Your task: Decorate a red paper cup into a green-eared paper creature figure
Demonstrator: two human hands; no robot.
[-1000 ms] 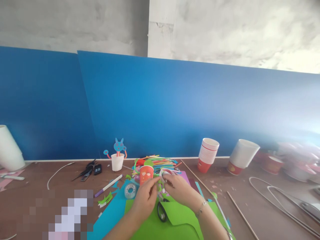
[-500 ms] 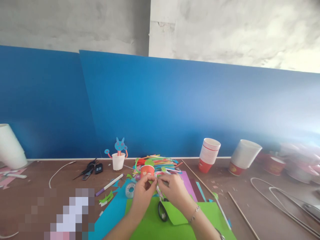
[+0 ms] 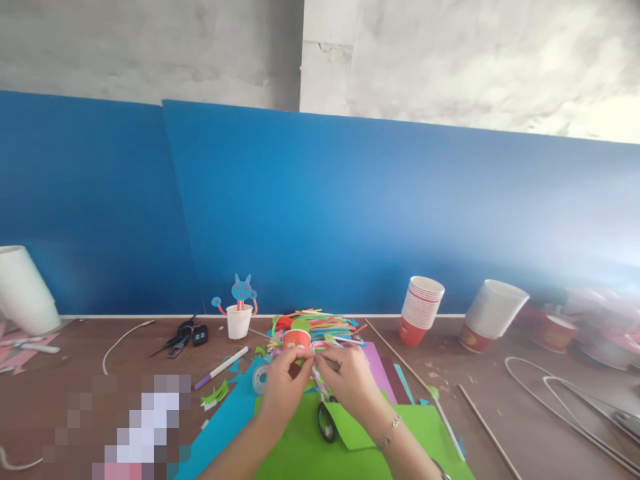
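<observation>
My left hand (image 3: 287, 380) and my right hand (image 3: 347, 377) meet fingertip to fingertip over the paper sheets. Both are pinched closed; whatever lies between the fingers is too small to make out. Just behind them stands a red paper cup (image 3: 297, 339) with a green piece at its top. Scissors (image 3: 327, 421) with black handles lie below the hands, partly covered by a folded flap of green paper (image 3: 300, 447). A tape roll (image 3: 259, 379) sits beside my left hand on blue paper (image 3: 225, 427). Colourful pipe cleaners (image 3: 330, 325) are heaped behind the cup.
A white cup with a blue paper figure (image 3: 239, 322) stands at the back left, near keys (image 3: 186, 333) and a marker (image 3: 221, 368). Stacked paper cups (image 3: 421, 310), another leaning stack (image 3: 493, 317), wooden sticks (image 3: 487, 430) and a cable (image 3: 560, 407) are to the right.
The view has shifted slightly. My hands stay pinched together in nearly the same place, and the objects on the table look unchanged.
</observation>
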